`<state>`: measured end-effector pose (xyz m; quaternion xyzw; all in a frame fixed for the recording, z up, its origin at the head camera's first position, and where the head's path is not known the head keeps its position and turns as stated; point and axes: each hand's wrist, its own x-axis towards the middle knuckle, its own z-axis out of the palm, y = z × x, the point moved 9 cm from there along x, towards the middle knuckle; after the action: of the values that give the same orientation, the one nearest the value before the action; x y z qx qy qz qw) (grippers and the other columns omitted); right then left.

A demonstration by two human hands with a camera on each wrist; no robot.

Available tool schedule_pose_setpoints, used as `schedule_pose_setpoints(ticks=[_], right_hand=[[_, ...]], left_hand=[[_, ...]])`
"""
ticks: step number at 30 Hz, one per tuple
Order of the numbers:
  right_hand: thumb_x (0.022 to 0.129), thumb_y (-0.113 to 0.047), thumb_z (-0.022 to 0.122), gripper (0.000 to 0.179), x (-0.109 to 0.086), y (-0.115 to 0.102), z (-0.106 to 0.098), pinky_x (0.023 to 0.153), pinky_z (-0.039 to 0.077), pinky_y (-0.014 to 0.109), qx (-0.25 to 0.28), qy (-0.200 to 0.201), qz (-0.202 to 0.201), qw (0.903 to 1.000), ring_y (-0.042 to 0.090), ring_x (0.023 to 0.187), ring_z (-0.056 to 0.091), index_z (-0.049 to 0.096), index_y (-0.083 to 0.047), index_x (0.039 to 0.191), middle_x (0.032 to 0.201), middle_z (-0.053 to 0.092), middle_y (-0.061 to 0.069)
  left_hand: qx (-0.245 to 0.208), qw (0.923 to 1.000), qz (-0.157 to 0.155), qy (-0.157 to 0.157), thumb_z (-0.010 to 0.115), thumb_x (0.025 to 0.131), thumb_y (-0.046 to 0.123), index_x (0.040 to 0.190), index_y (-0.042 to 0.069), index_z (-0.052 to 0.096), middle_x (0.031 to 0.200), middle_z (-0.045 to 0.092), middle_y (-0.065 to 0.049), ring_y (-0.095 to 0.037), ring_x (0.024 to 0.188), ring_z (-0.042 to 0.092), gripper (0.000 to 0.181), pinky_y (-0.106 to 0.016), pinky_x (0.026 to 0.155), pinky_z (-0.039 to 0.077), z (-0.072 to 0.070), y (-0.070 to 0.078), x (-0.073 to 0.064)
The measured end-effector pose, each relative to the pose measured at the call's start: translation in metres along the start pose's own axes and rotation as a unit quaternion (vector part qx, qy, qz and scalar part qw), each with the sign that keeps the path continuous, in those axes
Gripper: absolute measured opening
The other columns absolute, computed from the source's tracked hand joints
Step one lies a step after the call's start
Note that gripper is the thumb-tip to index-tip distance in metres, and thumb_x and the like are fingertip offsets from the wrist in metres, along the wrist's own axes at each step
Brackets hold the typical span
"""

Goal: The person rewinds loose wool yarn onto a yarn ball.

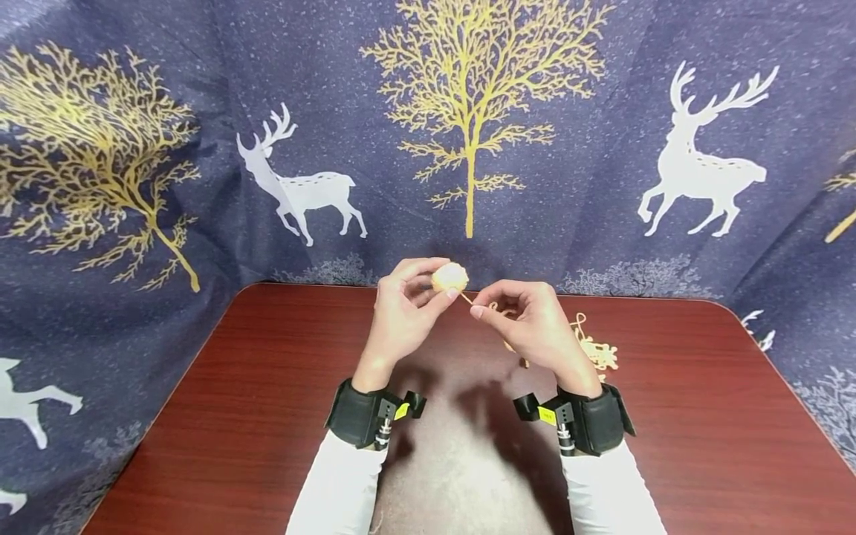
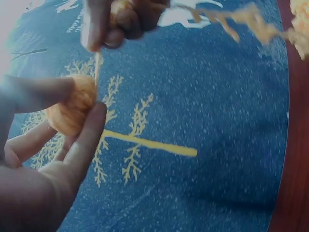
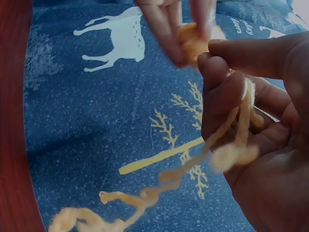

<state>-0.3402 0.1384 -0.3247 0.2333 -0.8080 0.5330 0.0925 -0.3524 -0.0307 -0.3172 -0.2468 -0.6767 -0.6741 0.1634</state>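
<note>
Yellow yarn is wound into a small ball, held up near the middle of the head view. At its eight o'clock, the left hand pinches it between thumb and fingers. At its four o'clock, the right hand has thumb and forefinger tips pressed together on a short, straight strand leading from the ball; slack yarn loops through its other fingers and trails toward eight o'clock in the right wrist view. Both forearms, in white sleeves and black wrist bands, reach up from seven and five o'clock, hands raised and palms turned inward. Past the right hand, at four o'clock, a loose heap of yarn lies on the red-brown table.
</note>
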Motion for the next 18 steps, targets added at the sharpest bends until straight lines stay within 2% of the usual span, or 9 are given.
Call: schedule_pose_setpoints(ticks=[6,9,11,14,18], right_hand=[[0.090,-0.010,0.078,0.005,-0.002,-0.007,-0.004,0.039,0.040,0.026,-0.015,0.017,-0.020,0.9996,0.013,0.044,0.047,0.076,-0.014,0.093,0.066,0.062,0.002],[0.090,-0.009,0.078,0.005,-0.003,-0.010,-0.005,0.039,0.040,0.025,-0.009,0.022,-0.025,0.9994,0.012,0.045,0.047,0.076,-0.013,0.092,0.066,0.062,0.001],[0.090,-0.008,0.078,0.005,-0.003,-0.010,-0.006,0.038,0.040,0.025,0.004,0.024,-0.028,0.9993,0.013,0.045,0.048,0.076,-0.012,0.092,0.068,0.063,0.002],[0.090,-0.006,0.077,0.005,-0.004,-0.012,-0.008,0.037,0.041,0.026,0.025,0.032,-0.033,0.9987,0.013,0.044,0.049,0.076,-0.010,0.093,0.073,0.066,0.003],[0.090,-0.004,0.076,0.005,-0.004,-0.016,-0.013,0.035,0.041,0.026,0.047,0.053,-0.049,0.9963,0.013,0.041,0.048,0.076,-0.008,0.093,0.070,0.066,0.003]], left_hand=[[0.064,0.9976,0.026,-0.003,0.080,0.080,-0.006,0.117,-0.006,0.071,0.112,0.066,-0.017,-0.028,0.094,0.069,0.038,-0.032,0.084,0.061,0.001,0.000,-0.001],[0.099,0.9948,0.028,0.001,0.084,0.079,-0.001,0.114,0.000,0.073,0.107,0.070,-0.012,-0.022,0.091,0.071,0.037,-0.031,0.080,0.061,0.000,-0.002,-0.002],[0.115,0.9930,0.023,-0.008,0.086,0.078,0.002,0.112,0.002,0.074,0.104,0.071,-0.010,-0.019,0.088,0.071,0.036,-0.029,0.078,0.061,0.001,-0.003,-0.002],[0.114,0.9921,0.010,-0.051,0.086,0.078,0.002,0.111,0.002,0.075,0.104,0.072,-0.009,-0.018,0.089,0.071,0.035,-0.029,0.080,0.061,0.009,-0.006,-0.003],[0.086,0.9870,-0.010,-0.136,0.084,0.080,0.000,0.112,0.002,0.074,0.104,0.073,-0.008,-0.018,0.088,0.071,0.034,-0.029,0.082,0.061,0.023,-0.009,-0.007]])
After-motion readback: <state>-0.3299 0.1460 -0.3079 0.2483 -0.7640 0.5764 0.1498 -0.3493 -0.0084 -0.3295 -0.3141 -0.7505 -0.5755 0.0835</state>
